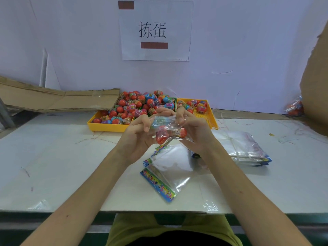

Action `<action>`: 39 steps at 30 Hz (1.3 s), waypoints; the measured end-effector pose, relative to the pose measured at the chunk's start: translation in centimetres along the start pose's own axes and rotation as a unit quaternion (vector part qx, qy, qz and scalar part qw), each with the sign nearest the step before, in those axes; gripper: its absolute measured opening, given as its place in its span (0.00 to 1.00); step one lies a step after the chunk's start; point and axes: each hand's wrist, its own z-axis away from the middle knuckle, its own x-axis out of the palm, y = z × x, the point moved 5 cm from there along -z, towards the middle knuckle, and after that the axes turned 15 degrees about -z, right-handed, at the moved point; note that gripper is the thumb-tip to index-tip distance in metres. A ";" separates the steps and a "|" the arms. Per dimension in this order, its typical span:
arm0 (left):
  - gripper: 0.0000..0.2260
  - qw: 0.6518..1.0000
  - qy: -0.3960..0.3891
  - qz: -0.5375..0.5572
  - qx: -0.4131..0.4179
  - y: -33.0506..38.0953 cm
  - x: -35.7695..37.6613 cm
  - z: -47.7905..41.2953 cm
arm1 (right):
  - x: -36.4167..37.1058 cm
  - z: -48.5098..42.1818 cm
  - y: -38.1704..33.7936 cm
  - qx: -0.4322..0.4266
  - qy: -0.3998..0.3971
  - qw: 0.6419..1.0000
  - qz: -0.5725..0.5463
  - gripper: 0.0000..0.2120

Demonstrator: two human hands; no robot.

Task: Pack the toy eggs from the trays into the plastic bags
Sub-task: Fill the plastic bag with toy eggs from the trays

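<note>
Both hands hold one clear plastic bag [169, 129] above the table, in front of the trays. My left hand [140, 134] grips its left side and my right hand [192, 128] pinches its top right. Inside the bag lie red toy eggs [161, 135], at least two. Behind the hands a yellow tray [108, 127] is heaped with red and blue toy eggs [138, 105]. A second yellow tray [209, 114] to the right holds only a few eggs [200, 106]. Empty bags with colourful header strips [166, 174] lie flat below the hands.
A tied stack of empty bags [246, 150] sits on the right of the white table [53, 166]. Flattened cardboard [58, 100] leans at the back left. A filled bag of eggs [295, 107] rests far right beside a cardboard wall [316, 77]. A paper sign hangs behind.
</note>
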 end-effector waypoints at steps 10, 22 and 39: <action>0.15 1.000 -0.011 0.018 -0.001 0.0 -0.2 0.1 | 1.1 0.3 0.1 0.004 0.009 1.000 -0.020 0.04; 0.14 1.000 0.019 0.005 -0.024 -0.5 -0.7 -0.1 | 1.0 0.3 0.2 0.010 0.042 0.998 0.040 0.05; 0.18 0.995 0.006 0.097 -0.005 -0.1 -1.2 0.0 | 1.1 0.4 0.5 -0.016 0.006 0.996 -0.084 0.18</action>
